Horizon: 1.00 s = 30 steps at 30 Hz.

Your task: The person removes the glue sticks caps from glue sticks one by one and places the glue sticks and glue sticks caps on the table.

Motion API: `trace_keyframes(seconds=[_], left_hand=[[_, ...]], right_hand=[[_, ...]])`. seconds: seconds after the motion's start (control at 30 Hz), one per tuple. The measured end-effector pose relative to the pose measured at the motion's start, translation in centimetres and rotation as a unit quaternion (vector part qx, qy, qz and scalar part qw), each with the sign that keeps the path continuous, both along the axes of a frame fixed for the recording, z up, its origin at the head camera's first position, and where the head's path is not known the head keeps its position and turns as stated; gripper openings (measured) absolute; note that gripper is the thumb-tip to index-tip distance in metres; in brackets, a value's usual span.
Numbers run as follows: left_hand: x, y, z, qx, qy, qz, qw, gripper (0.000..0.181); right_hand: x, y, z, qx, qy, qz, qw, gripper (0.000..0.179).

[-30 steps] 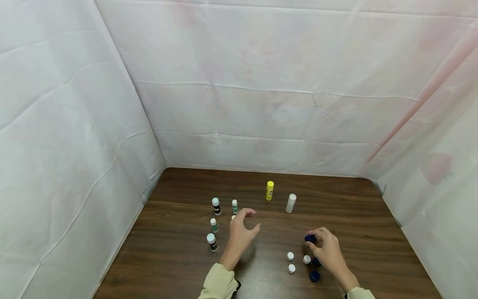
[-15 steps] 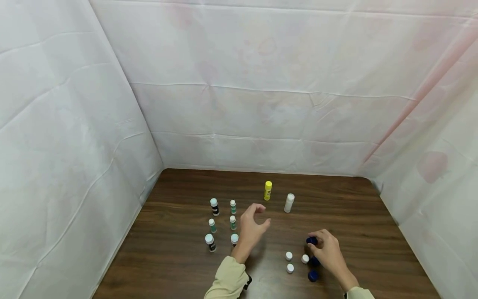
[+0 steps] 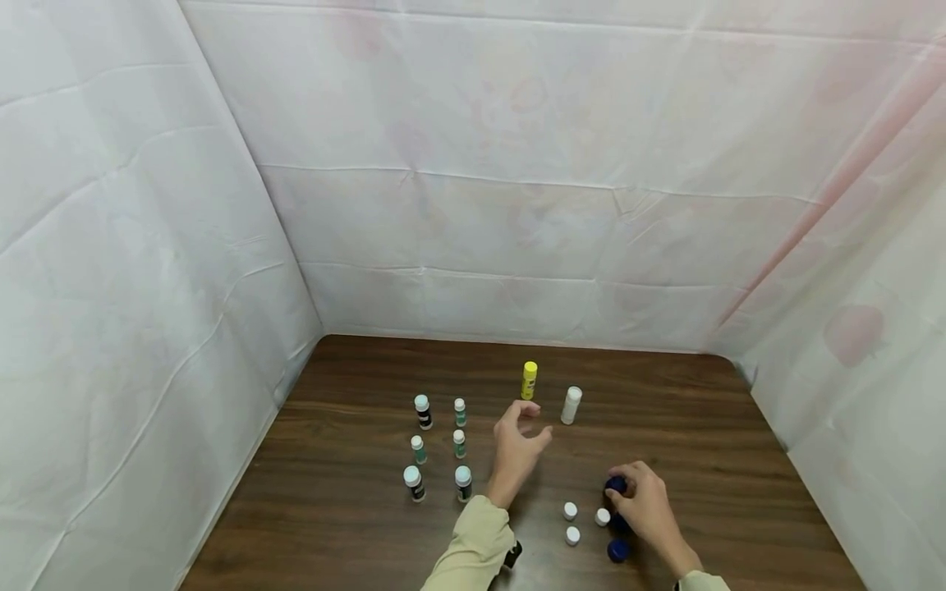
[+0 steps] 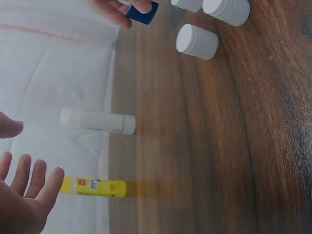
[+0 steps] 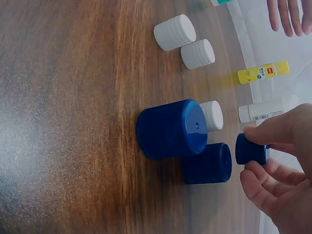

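Observation:
My right hand (image 3: 645,501) pinches a small blue plastic cap (image 5: 251,149) between thumb and fingers. Two more blue caps stand by that hand: the nearer cap (image 5: 170,129) looms large in the right wrist view, with another cap (image 5: 207,164) just beyond it. Left of them are three small white ridged caps, one of them a white cap (image 3: 602,517) beside the blue ones. My left hand (image 3: 515,447) holds nothing; its fingers and thumb are spread in a loose curve. Beyond it stand a yellow glue stick (image 3: 529,382) and a white tube (image 3: 571,406).
Several small white-capped bottles stand in two columns at left, including a dark-labelled bottle (image 3: 463,484) and a green-labelled bottle (image 3: 418,450). The brown wooden table (image 3: 332,509) ends at white cloth walls (image 3: 480,222) at the back and sides.
The left hand has moved right, away from the bottles, uncovering the right column. The right hand stays in nearly the same place, with the blue cap still pinched.

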<state>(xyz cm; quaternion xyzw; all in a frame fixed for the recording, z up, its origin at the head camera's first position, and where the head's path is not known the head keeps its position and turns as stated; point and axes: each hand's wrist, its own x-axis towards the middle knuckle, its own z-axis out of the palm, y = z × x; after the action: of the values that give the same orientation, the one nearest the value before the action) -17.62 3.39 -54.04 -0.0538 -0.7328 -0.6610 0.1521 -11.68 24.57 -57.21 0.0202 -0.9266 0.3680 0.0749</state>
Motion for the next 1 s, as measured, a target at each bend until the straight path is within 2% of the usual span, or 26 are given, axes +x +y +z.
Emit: trace_keyframes(seconds=[0.23, 0.37, 0.63, 0.83, 1.0], left_hand=[[-1.6, 1.1, -1.3, 0.01, 0.027, 0.01, 0.9995, 0.032], [-2.2, 1.8, -2.0, 0.02, 0.038, 0.014, 0.999, 0.033], [-3.1, 3.4, -3.3, 0.029, 0.015, 0.004, 0.9994, 0.034], [-4.2, 4.3, -3.9, 0.021, 0.016, 0.016, 0.9995, 0.033], [-4.6, 4.6, -4.4, 0.014, 0.012, 0.015, 0.9997, 0.033]], right_hand=[[-0.4, -0.2, -0.6, 0.0, 0.027, 0.0, 0.9996, 0.029], [-0.4, -0.5, -0.9, -0.003, 0.022, -0.004, 0.9997, 0.029], [0.2, -0.2, -1.3, 0.008, -0.009, -0.012, 0.9999, 0.027], [0.1, -0.1, -1.6, 0.008, -0.024, -0.012, 0.9996, 0.027], [0.2, -0.4, -2.0, 0.0, -0.044, -0.01, 0.999, 0.028]])
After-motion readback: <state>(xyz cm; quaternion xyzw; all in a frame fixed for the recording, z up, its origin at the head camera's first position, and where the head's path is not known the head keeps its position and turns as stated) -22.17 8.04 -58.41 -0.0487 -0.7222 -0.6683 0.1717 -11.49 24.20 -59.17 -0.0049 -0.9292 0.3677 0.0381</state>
